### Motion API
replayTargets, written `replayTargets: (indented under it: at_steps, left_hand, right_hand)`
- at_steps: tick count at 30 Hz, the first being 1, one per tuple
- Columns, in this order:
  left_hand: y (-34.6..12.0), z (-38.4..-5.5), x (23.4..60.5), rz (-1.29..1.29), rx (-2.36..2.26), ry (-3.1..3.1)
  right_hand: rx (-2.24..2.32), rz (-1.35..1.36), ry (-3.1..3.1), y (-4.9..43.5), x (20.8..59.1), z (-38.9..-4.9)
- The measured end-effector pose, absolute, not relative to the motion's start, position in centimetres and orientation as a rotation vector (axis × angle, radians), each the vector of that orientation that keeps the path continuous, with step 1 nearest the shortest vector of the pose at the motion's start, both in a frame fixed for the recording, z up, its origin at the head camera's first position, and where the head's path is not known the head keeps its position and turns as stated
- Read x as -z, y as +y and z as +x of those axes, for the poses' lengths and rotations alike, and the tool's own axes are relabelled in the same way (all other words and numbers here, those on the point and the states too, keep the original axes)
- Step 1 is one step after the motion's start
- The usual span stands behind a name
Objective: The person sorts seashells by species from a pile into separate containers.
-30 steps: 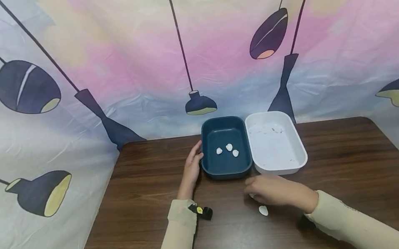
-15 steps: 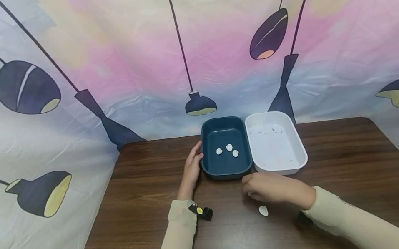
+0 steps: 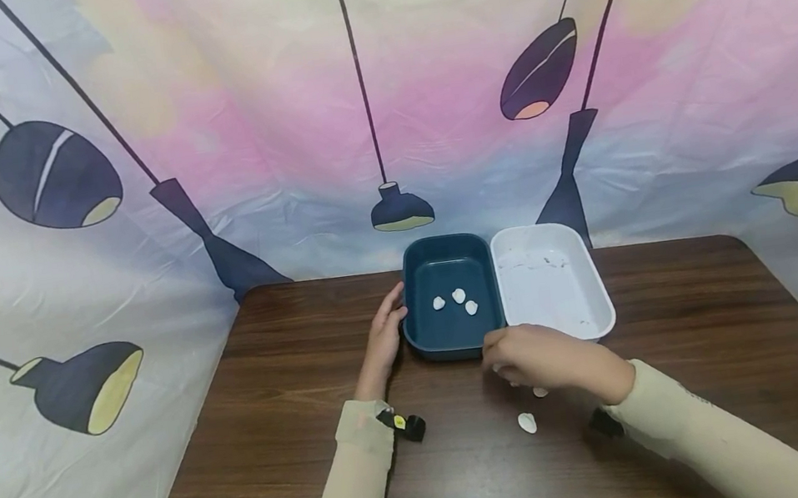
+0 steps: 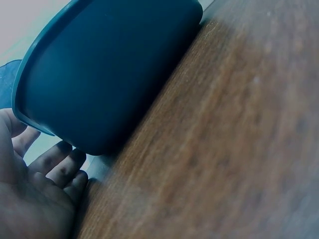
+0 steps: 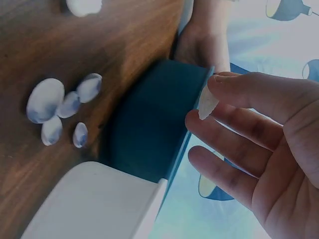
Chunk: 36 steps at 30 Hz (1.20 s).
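Note:
In the right wrist view my right hand (image 5: 269, 134) pinches a white seashell (image 5: 207, 103) between thumb and forefinger, the other fingers spread. The head view has this right hand (image 3: 542, 356) over the front edges of the two trays, its shell hidden there. My left hand (image 3: 383, 335) lies along the left side of the dark teal tray (image 3: 456, 341), fingertips at its wall. Three white shells (image 3: 459, 296) lie inside that tray. On the table, one shell (image 3: 527, 423) lies in front of the right hand, and another (image 3: 540, 391) shows partly from under it.
Right beside the teal tray stands a white tray (image 3: 548, 288) with small dark specks on its bottom. Several more shells (image 5: 46, 100) lie on the wooden table (image 3: 293, 364) in the right wrist view. A printed cloth (image 3: 240, 135) hangs behind the table.
My right hand has moved away from me, up to the trays' front edges, uncovering part of a shell on the table. The left hand and the trays have stayed in place.

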State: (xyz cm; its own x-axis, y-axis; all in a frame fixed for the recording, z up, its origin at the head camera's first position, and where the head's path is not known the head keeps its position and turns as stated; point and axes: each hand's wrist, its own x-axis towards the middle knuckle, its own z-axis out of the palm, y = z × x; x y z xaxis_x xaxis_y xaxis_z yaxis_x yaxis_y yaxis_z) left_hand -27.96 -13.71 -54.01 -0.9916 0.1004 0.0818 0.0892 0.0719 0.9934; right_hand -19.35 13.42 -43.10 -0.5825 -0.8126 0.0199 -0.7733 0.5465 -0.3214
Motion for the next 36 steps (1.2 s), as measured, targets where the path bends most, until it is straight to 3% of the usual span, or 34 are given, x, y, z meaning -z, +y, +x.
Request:
replayTargets:
  at_steps: [21,29,36]
  left_hand:
    - [-13.7,-28.2,53.9,0.184,-2.142,2.259]
    - [-13.3,-26.4,51.2,0.185,-2.140,2.260]
    - [-13.6,-28.1,54.0,0.193,-2.148,2.272]
  right_hand:
    - [0.465,-1.445,2.676,13.0,41.5,-21.1]
    - [0.463,-1.398,2.677,12.8,41.3,-21.7]
    - [0.431,-1.426,2.656,12.7,41.0,-22.7]
